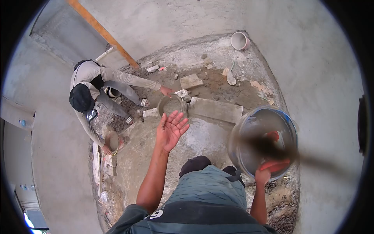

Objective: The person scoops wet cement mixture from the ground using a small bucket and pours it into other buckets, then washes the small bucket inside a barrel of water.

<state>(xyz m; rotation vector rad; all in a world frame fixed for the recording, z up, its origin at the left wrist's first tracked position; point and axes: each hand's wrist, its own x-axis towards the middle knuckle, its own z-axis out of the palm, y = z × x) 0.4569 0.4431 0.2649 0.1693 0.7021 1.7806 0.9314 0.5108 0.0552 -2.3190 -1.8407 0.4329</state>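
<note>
My left hand point(171, 132) is raised in front of me, palm up with the fingers spread, and holds nothing. Just beyond its fingertips stands a round bucket point(161, 104) with grey contents, and a co-worker's hand point(166, 91) is at its rim. On my right, a large drum point(242, 146) with a blue rim stands beside my legs. My right hand point(263, 176) is at the drum's near edge, closed on a red plastic dipper point(277, 166). A dark blurred streak crosses the drum and hides part of the dipper and the inside.
At left, a co-worker point(89, 84) bends over, the other hand at a second bucket point(112, 141). Concrete blocks point(216, 110) lie across the wet floor. A pale bucket point(239, 41) stands in the far corner. An orange wooden post point(105, 33) leans at the back wall.
</note>
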